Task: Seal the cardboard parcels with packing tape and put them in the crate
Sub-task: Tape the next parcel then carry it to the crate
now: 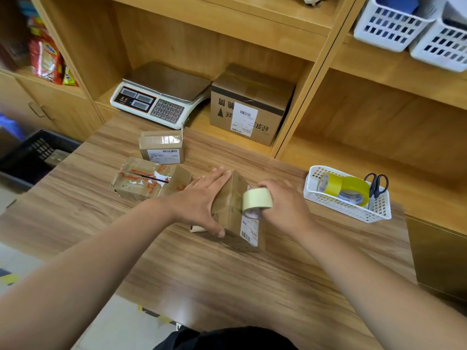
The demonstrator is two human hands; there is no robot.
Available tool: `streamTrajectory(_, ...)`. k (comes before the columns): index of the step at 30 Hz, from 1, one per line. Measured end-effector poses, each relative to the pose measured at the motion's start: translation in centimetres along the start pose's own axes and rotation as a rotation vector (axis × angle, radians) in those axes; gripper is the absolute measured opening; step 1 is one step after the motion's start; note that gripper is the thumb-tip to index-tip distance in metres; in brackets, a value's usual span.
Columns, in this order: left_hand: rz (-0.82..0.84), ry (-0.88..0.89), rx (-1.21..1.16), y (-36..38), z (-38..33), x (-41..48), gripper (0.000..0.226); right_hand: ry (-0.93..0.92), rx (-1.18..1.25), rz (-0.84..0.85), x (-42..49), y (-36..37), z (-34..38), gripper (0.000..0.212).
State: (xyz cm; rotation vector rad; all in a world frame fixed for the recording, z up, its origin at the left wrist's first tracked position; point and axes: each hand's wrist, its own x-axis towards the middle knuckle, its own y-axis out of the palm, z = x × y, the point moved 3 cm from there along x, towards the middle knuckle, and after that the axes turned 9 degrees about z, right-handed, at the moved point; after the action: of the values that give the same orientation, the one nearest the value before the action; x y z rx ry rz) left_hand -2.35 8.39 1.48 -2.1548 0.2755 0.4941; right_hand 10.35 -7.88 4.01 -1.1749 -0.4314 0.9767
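The person leans over the wooden counter (pixel 227 286) with a small cardboard parcel (pixel 233 223) standing in the middle of it. Their left hand (pixel 202 200) lies flat against the parcel's left face, fingers straight and pressing, thumb spread toward its near edge. Their right hand (pixel 286 207) has its fingers curled round a pale roll of tape (pixel 257 199), holding the roll against the top of the parcel's right face, just above a white label.

Two more parcels wait behind: a crumpled one (pixel 146 181) just left of the hands, and a neater one (pixel 161 147) beyond it with a flap standing up. The dark crate (pixel 43 147) sits low off the counter's left edge. To the right, a white basket (pixel 341 208) holds yellow tape rolls (pixel 350 189) and scissors (pixel 376 184). A weighing scale (pixel 161 102) and a larger box (pixel 250 107) stand side by side in the shelf behind.
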Motion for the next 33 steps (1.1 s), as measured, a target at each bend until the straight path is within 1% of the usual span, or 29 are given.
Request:
streamTrajectory(2,0.008,-0.017,-0.171,0.3,0.8,-0.2,0.139,0.080,0.286,-0.017,-0.4,0.9,-1.2,0.038)
streamTrajectory(4,-0.023,-0.049,-0.347,0.5,1.2,0.0,0.136,0.102,0.423,-0.021,-1.0,2.0,-1.7,0.034)
streamTrajectory(9,-0.098,-0.042,-0.542,1.6,1.5,1.7,0.129,0.145,0.445,-0.058,-1.4,3.4,-2.0,0.035)
streamTrajectory(12,-0.100,-0.013,-0.621,1.6,1.5,2.5,0.122,0.158,0.359,-0.068,-1.7,3.7,-2.0,0.034)
streamTrajectory(15,-0.070,0.015,-0.707,1.8,1.6,3.2,0.113,0.187,0.326,-0.070,-2.2,4.2,-2.1,0.045)
streamTrajectory(17,-0.037,0.026,-0.748,2.7,1.8,3.6,0.114,0.194,0.324,-0.036,-2.5,4.6,-2.0,0.049)
streamTrajectory(19,0.015,0.012,-0.715,4.1,2.2,4.0,0.119,0.191,0.278,0.008,-2.6,5.1,-1.8,0.048)
streamTrajectory(22,0.047,-0.020,-0.538,6.1,2.3,4.2,0.112,0.199,0.159,0.086,-2.8,6.1,-1.8,0.044)
streamTrajectory(26,0.036,0.008,-0.412,7.5,2.9,4.7,0.102,0.229,0.160,0.110,-3.3,6.9,-2.6,0.046)
streamTrajectory(30,0.036,0.021,-0.197,7.6,2.0,5.6,0.101,0.214,0.142,0.126,-3.2,7.0,-2.8,0.051)
streamTrajectory(31,0.039,0.025,-0.176,7.7,1.7,5.8,0.101,0.214,0.143,0.131,-3.2,7.0,-2.8,0.050)
streamTrajectory(33,0.039,0.020,-0.207,7.8,1.7,6.0,0.100,0.211,0.129,0.140,-3.1,7.0,-2.8,0.047)
